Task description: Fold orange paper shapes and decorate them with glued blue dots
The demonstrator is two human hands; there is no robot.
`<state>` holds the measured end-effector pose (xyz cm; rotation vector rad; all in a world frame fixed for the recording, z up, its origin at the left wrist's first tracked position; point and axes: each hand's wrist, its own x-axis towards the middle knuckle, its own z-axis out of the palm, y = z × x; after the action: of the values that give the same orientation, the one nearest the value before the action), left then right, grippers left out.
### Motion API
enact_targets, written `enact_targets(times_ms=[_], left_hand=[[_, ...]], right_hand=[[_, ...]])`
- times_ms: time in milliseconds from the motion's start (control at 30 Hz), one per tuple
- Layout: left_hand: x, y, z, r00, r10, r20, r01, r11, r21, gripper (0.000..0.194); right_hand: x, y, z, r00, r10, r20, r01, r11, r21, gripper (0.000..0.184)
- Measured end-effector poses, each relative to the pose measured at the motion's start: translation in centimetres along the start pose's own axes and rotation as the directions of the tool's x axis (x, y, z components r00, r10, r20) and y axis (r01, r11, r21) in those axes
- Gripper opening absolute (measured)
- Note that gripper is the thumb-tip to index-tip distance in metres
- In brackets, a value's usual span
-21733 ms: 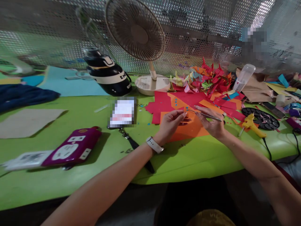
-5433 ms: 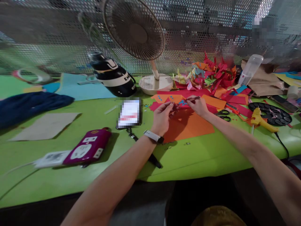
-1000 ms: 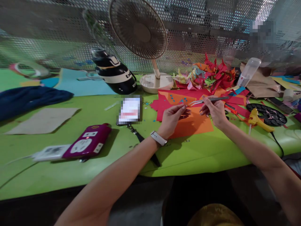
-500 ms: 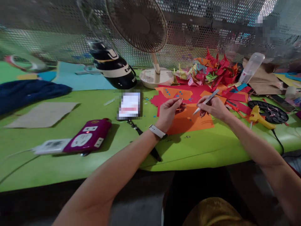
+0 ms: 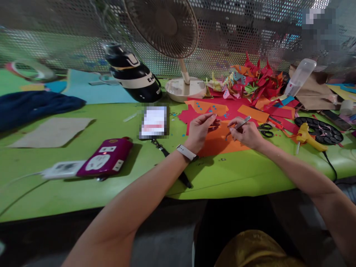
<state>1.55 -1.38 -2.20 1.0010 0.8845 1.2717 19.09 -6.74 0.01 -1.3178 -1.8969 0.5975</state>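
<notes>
A pair of silver tweezers (image 5: pixel 243 122) is gripped in my right hand (image 5: pixel 248 134), its tip pointing down-left, close to the orange sheet (image 5: pixel 219 144). Thumb and fingertips of my left hand (image 5: pixel 198 130) are pinched together just left of the tweezers; what they hold, if anything, is too small to make out. Both hands are over the orange sheet. Behind them, orange paper pieces with blue dots (image 5: pixel 205 107) rest on red paper (image 5: pixel 236 104). Tiny blue bits are scattered around there.
Black-handled scissors (image 5: pixel 266 130), a yellow glue gun (image 5: pixel 307 137) and a black round tray (image 5: pixel 333 134) sit right. Folded paper pieces (image 5: pixel 251 79) are heaped behind. Leftward are a phone (image 5: pixel 154 122), purple power strip (image 5: pixel 107 157), bottle (image 5: pixel 137 79) and fan (image 5: pixel 185 89).
My right hand has turned and shifted slightly, bringing the tweezer tip down-left. The scissors' handles now show beside it. My left hand keeps its pinch in nearly the same place.
</notes>
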Motion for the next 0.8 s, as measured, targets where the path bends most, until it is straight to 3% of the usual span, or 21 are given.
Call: enact_targets(times_ms=[600, 800], left_hand=[[-0.19, 0.13, 0.09, 1.000, -0.006, -0.001, 0.006, 1.000, 0.004, 0.035], [-0.02, 0.08, -0.02, 0.999, -0.033, -0.009, 0.033, 0.999, -0.011, 0.036]], right_hand=[[0.02, 0.82, 0.74, 0.998, -0.053, -0.044, 0.049, 0.995, -0.085, 0.016], [0.23, 0.63, 0.01, 0.989, -0.082, -0.126, 0.082, 0.997, -0.011, 0.018]])
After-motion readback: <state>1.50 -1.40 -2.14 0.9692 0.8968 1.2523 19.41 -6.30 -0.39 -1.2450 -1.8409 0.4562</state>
